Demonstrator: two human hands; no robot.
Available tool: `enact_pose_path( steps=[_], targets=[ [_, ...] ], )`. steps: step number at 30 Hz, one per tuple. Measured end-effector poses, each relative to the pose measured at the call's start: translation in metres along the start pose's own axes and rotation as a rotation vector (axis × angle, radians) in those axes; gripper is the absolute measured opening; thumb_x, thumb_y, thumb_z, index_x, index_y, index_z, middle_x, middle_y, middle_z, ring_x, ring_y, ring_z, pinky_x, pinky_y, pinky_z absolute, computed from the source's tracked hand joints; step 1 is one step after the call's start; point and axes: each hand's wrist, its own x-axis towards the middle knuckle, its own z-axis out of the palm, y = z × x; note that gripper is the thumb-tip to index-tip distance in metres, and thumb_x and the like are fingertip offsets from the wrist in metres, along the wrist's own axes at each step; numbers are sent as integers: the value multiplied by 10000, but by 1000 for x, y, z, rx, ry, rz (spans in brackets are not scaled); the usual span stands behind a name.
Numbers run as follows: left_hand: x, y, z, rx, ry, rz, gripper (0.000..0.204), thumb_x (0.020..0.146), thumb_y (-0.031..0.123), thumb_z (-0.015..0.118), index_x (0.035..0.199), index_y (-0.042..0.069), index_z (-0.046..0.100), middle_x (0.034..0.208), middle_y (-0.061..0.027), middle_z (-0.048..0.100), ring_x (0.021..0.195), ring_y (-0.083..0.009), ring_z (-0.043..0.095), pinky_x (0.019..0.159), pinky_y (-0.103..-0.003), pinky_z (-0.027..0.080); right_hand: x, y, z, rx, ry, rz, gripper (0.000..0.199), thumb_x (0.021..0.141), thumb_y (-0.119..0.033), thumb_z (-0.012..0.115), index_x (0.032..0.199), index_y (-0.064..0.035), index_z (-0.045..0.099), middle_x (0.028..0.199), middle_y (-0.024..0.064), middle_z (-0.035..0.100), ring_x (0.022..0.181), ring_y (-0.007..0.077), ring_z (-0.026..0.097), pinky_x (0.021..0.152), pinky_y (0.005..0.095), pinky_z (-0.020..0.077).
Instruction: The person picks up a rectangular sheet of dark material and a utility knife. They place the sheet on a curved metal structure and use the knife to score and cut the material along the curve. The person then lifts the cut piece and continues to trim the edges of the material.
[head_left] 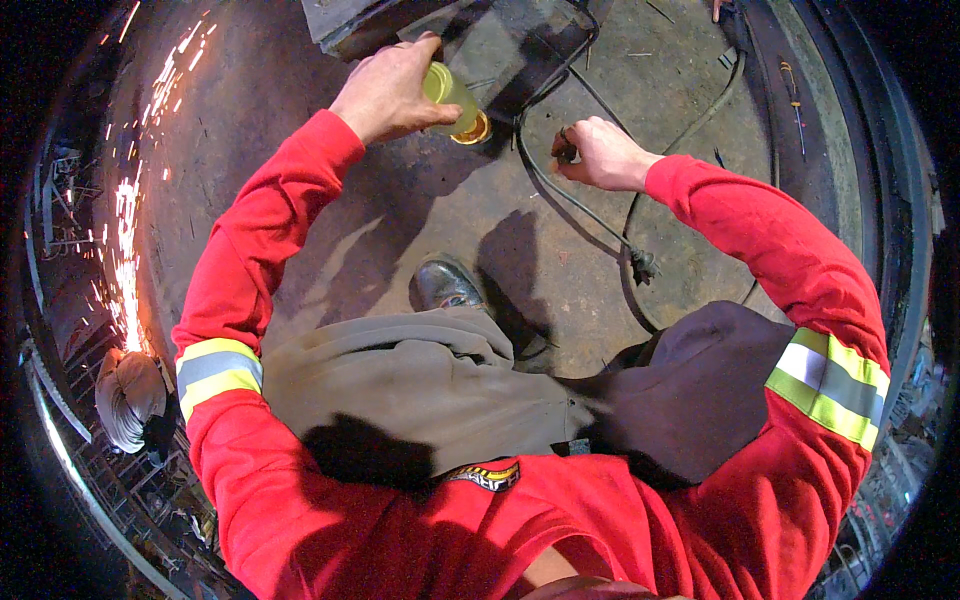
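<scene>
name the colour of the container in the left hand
The container is mostly yellow-green, best seen in the head view.

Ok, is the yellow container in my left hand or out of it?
In: your left hand is around the yellow container, with the thumb lying against its near side.

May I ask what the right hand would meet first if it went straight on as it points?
The right hand appears to meet the dark cable first, or, if that lies lower, the yellow-green container.
</scene>
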Motion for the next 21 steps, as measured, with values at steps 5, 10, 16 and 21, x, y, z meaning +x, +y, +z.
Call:
enact_pose_path(
  steps=[5,10,16,21],
  targets=[
    [-1,3,3,-25,-15,-21,658,659,432,791,1052,-28,532,925,-244,645,896,-405,640,777,-450,516,1,0,-1,-4,-10,2,236,735,-200,706,781,18,629,771,255,643,766,430,636,684,487,503],
    [-1,4,2,-15,-56,-70,675,660,446,778,1082,-21,534,975,-245,646,935,-397,636,811,-452,517,3,-4,-5,-93,-78,44,254,784,-206,705,907,15,691,813,188,687,779,331,678,711,399,522],
    [-8,-2,9,-29,-2,-57,746,672,426,753,1169,-69,500,1025,-277,636,989,-401,623,872,-440,505,2,-1,-2,-16,-22,23,242,733,-203,690,773,26,624,774,256,642,773,425,638,698,485,502],
    [-10,0,5,-56,-25,-111,738,662,434,750,1159,-55,507,1039,-278,633,1002,-400,619,885,-441,497,3,-5,-4,-50,-50,40,243,746,-206,689,826,20,647,805,229,661,798,393,650,719,456,509]
  ],
)
